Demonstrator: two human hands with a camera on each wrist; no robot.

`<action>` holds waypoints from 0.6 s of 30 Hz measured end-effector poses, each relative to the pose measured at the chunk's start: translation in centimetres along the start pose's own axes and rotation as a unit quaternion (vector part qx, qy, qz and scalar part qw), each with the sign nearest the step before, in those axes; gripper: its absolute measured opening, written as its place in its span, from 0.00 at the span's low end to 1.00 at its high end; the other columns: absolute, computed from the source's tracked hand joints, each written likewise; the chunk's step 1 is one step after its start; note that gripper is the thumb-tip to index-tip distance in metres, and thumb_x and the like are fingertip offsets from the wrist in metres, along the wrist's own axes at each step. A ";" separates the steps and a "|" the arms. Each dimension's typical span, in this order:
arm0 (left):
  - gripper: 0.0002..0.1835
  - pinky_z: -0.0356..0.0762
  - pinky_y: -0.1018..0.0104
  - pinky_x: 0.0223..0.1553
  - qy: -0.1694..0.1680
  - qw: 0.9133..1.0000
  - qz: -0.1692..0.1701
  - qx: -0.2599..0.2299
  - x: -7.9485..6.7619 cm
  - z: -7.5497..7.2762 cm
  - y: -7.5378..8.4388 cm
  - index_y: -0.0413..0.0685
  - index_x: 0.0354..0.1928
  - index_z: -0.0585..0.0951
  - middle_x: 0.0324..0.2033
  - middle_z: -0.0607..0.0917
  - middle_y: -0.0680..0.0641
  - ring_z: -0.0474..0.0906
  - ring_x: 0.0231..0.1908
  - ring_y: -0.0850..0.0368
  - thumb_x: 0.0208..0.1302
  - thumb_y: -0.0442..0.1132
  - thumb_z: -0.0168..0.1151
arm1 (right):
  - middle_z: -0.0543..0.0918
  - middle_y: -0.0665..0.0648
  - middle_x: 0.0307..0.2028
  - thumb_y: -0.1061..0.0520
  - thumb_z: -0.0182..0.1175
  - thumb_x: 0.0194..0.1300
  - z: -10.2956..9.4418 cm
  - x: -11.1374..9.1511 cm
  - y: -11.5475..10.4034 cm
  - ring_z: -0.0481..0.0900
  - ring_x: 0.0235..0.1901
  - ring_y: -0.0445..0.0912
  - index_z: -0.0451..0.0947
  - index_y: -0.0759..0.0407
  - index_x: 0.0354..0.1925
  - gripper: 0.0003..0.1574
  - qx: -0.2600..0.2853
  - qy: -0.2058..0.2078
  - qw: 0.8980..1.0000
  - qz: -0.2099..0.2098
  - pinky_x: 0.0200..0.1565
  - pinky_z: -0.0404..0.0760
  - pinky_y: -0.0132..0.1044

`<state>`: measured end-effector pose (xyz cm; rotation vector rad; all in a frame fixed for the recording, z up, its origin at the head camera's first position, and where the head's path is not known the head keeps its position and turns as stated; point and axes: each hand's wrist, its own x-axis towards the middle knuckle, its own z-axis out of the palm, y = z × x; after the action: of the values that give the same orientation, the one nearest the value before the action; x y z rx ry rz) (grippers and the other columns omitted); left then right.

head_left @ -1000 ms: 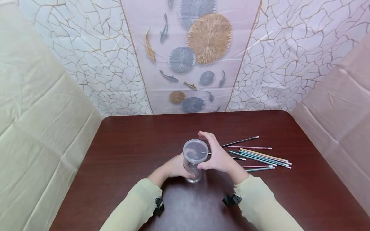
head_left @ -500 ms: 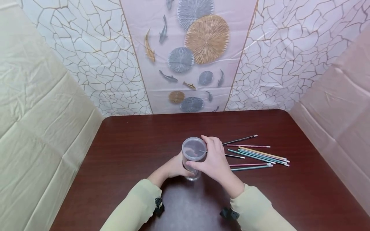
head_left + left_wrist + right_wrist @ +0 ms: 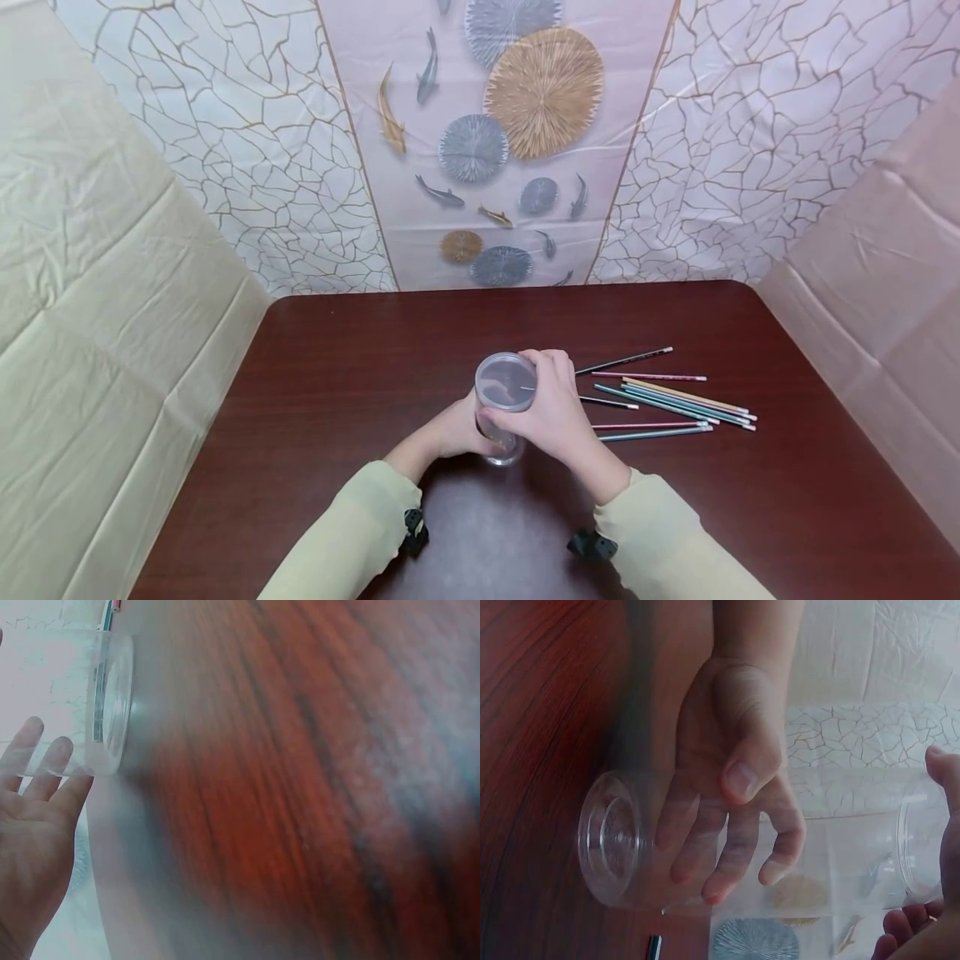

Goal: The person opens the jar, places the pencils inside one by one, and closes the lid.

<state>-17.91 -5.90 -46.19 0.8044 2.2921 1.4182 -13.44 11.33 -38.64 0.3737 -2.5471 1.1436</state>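
A clear plastic jar (image 3: pixel 501 452) stands upright on the table before me, with a round see-through lid (image 3: pixel 504 379) on top. My left hand (image 3: pixel 452 429) grips the jar's body from the left; its fingers show through the wall in the right wrist view, where the thumb (image 3: pixel 744 780) lies across the near side. My right hand (image 3: pixel 553 410) holds the lid's edge from the right, thumb in front and fingers behind. In the left wrist view, the jar's base (image 3: pixel 118 705) lies beside the left fingers.
Several pencils lie right of the jar: a black pencil (image 3: pixel 624 362), a red pencil (image 3: pixel 648 376), a yellow pencil (image 3: pixel 685 395), a teal pencil (image 3: pixel 652 434) and others. The dark wooden table (image 3: pixel 345 375) ends at a patterned cloth backdrop (image 3: pixel 300 167).
My right hand has moved in from beside the lid, its fingers closing onto the edge. The left hand keeps its grip on the jar, which has barely moved.
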 end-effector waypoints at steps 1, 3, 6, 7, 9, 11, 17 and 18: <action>0.52 0.67 0.64 0.54 -0.001 1.000 -0.001 0.000 0.0 0.0 0.0 0.50 0.66 0.55 0.54 0.74 0.53 0.72 0.51 0.60 0.39 0.41 0.77 | 0.65 0.58 0.47 0.42 0.78 0.33 0.0 0.1 0.2 0.61 0.49 0.51 0.66 0.58 0.53 0.52 0.012 -0.007 1.000 0.001 0.46 0.68 0.45; 0.52 0.67 0.65 0.53 0.002 1.000 0.003 0.007 0.3 0.2 -1.1 0.52 0.66 0.55 0.53 0.74 0.55 0.72 0.50 0.62 0.38 0.43 0.77 | 0.64 0.57 0.48 0.44 0.78 0.34 0.0 0.2 0.4 0.61 0.50 0.49 0.65 0.57 0.54 0.51 0.037 -0.023 0.999 0.001 0.46 0.69 0.45; 0.52 0.68 0.66 0.53 0.001 1.000 0.005 0.010 0.4 0.1 -1.3 0.52 0.65 0.56 0.53 0.75 0.55 0.72 0.50 0.62 0.38 0.42 0.76 | 0.63 0.56 0.49 0.48 0.78 0.36 -0.1 0.6 1.0 0.60 0.51 0.48 0.65 0.56 0.55 0.49 0.072 -0.049 0.996 -0.009 0.47 0.69 0.46; 0.52 0.68 0.66 0.53 0.000 1.000 0.006 0.010 0.4 0.1 -1.3 0.52 0.65 0.56 0.53 0.75 0.55 0.72 0.49 0.62 0.38 0.42 0.76 | 0.63 0.55 0.49 0.49 0.78 0.37 -0.2 0.7 1.2 0.60 0.51 0.47 0.65 0.56 0.56 0.49 0.084 -0.059 0.995 -0.012 0.48 0.69 0.46; 0.51 0.68 0.66 0.52 -0.002 1.000 0.006 0.008 0.4 0.1 -1.3 0.52 0.65 0.56 0.53 0.75 0.55 0.72 0.49 0.62 0.38 0.41 0.76 | 0.63 0.55 0.50 0.50 0.77 0.38 -0.3 1.0 1.6 0.59 0.52 0.47 0.65 0.56 0.56 0.49 0.109 -0.080 0.991 -0.022 0.49 0.68 0.49; 0.51 0.68 0.66 0.52 -0.004 1.000 0.007 0.004 0.3 0.1 -1.3 0.51 0.65 0.56 0.53 0.75 0.55 0.72 0.49 0.61 0.38 0.41 0.76 | 0.63 0.55 0.51 0.52 0.77 0.38 -0.3 1.3 2.0 0.59 0.53 0.48 0.65 0.55 0.57 0.48 0.133 -0.103 0.985 -0.032 0.50 0.67 0.53; 0.51 0.68 0.67 0.52 -0.008 1.000 -0.002 0.005 0.2 0.0 -1.2 0.50 0.64 0.57 0.52 0.75 0.54 0.72 0.49 0.62 0.37 0.44 0.76 | 0.61 0.56 0.53 0.57 0.77 0.39 -0.8 2.4 3.1 0.61 0.54 0.49 0.64 0.56 0.59 0.49 0.184 -0.176 0.965 -0.058 0.52 0.66 0.57; 0.51 0.68 0.67 0.52 -0.009 1.000 -0.004 0.007 0.2 0.0 -1.2 0.50 0.64 0.57 0.52 0.75 0.54 0.72 0.49 0.62 0.37 0.45 0.77 | 0.61 0.56 0.53 0.58 0.77 0.39 -0.9 2.6 3.3 0.61 0.54 0.49 0.64 0.56 0.59 0.49 0.188 -0.187 0.962 -0.061 0.52 0.66 0.57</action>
<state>-18.46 -6.20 -47.27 0.8075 2.2908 1.3873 -16.87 13.86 -39.27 0.9058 -2.5486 1.6428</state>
